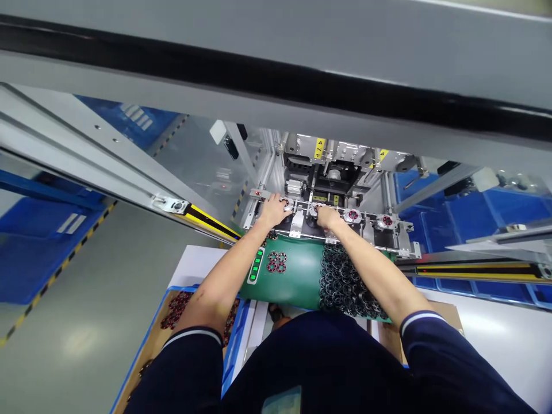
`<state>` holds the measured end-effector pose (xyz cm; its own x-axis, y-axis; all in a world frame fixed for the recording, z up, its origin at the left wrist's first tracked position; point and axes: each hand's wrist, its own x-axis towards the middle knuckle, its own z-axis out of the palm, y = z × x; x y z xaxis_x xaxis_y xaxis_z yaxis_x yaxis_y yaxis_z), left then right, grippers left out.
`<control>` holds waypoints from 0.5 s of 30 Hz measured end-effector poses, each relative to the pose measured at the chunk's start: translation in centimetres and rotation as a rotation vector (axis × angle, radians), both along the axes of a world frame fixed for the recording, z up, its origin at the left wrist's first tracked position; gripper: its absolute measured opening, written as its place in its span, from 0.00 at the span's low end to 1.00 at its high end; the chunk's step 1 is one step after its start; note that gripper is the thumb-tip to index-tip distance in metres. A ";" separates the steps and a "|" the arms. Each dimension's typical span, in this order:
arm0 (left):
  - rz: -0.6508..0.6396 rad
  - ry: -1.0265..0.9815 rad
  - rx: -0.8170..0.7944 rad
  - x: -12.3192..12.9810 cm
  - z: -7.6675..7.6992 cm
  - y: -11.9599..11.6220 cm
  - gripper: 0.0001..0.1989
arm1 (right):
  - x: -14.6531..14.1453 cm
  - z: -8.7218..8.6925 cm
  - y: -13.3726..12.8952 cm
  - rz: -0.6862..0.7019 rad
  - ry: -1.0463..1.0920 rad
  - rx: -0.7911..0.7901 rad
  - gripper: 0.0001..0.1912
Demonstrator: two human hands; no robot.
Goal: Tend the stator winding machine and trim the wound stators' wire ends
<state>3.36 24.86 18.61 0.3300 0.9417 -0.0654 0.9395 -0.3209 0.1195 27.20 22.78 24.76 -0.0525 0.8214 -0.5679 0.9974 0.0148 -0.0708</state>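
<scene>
My left hand is at the left end of a row of machine fixtures, its fingers on a red and black ring part in the leftmost fixture. Beside it, my right hand has its fingers curled at the second fixture, touching another ring part; whether it grips the part is hard to see. Two further fixtures to the right each hold a red-centred part. On the green mat lie several red and black rings at the left and a large pile of dark rings at the right.
A panel with green lights lies on the mat's left side. A blue-edged bin of red parts stands lower left, a cardboard box lower right. Yellow-black bars flank the machine, and a grey beam crosses above.
</scene>
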 end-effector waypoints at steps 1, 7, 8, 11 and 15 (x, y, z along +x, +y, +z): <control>-0.005 0.008 -0.006 0.1 0.1 0.0 0.27 | -0.1 -0.1 0.2 -0.005 0.001 -0.036 0.22; -0.051 0.000 0.012 0.2 3.0 0.0 0.25 | -0.5 1.5 1.2 0.018 -0.028 -0.121 0.20; -0.053 -0.014 0.034 0.1 3.8 -0.4 0.26 | -0.4 2.2 1.1 0.034 -0.031 -0.103 0.20; -0.058 -0.063 0.101 -0.5 5.6 -3.2 0.28 | 0.6 4.4 -1.0 0.118 -0.007 0.033 0.21; -0.169 -0.075 0.014 -0.4 4.3 -10.9 0.23 | 1.9 4.9 -7.9 0.295 0.088 0.120 0.21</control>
